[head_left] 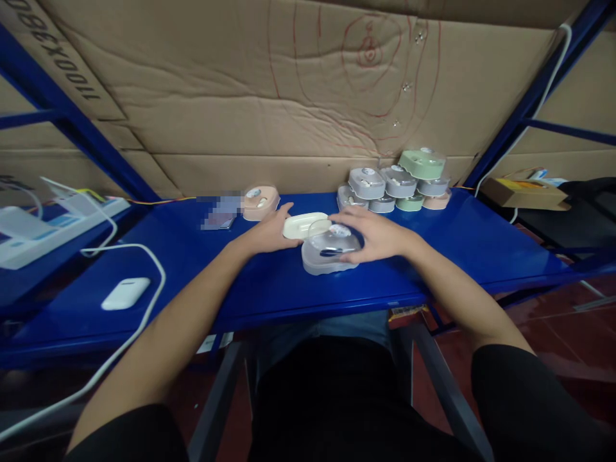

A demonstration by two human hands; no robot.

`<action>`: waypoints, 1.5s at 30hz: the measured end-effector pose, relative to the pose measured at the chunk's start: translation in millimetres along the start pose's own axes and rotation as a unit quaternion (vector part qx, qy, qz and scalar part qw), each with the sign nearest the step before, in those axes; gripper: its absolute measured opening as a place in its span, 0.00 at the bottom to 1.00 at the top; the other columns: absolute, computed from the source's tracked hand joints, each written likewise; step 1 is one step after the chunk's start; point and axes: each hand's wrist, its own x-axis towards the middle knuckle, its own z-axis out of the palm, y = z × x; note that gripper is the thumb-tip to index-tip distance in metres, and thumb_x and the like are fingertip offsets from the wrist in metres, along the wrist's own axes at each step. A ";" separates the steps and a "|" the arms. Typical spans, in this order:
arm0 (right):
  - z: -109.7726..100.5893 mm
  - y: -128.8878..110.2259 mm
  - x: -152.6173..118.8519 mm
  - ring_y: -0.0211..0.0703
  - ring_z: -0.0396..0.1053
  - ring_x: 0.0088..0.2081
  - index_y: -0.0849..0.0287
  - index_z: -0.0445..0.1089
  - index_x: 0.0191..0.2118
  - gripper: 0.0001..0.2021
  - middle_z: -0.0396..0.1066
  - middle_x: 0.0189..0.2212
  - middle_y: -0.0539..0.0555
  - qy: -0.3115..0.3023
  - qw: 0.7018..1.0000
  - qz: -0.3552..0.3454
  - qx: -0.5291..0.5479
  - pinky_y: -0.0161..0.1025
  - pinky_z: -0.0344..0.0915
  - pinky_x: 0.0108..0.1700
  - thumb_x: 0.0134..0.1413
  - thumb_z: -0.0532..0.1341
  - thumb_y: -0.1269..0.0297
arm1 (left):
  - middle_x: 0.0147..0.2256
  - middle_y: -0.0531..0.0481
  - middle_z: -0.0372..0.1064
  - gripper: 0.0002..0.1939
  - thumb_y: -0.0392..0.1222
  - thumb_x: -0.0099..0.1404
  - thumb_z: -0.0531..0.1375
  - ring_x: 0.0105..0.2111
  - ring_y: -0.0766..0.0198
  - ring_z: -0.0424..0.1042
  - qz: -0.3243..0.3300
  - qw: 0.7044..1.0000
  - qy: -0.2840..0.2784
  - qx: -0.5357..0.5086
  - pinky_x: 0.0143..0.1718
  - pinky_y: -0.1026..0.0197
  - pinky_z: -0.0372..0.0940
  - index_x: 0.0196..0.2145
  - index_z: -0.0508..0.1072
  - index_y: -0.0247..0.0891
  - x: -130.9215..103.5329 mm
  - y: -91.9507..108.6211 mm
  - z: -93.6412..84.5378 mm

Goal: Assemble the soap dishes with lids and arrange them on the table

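In the head view, a cream oval dish is gripped at its left end by my left hand, thumb near the front edge. My right hand curves round the right side of a pale grey soap-box-like container with a clear lid, fingers at the back and thumb in front. The container sits on the blue table. Its see-through lid overlaps the right end of the dish; whether the two touch I cannot tell. A dark shape and a round sticker show through the lid.
Similar clear-lidded boxes in grey, green and pink are stacked at the back right. A pink box stands at back left beside a blurred flat item. A white earbud case and white cable lie left. Cardboard backs the table.
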 end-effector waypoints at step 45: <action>42.2 -17.9 12.0 0.68 0.73 0.57 0.55 0.61 0.86 0.48 0.70 0.64 0.69 -0.047 0.995 -0.051 -0.069 0.64 0.78 0.59 0.65 0.71 0.48 | 0.75 0.17 0.67 0.67 0.63 0.60 0.75 0.76 0.21 0.67 0.022 1.000 -0.004 0.013 0.76 0.27 0.63 0.84 0.53 0.28 0.4 -1.3 -0.9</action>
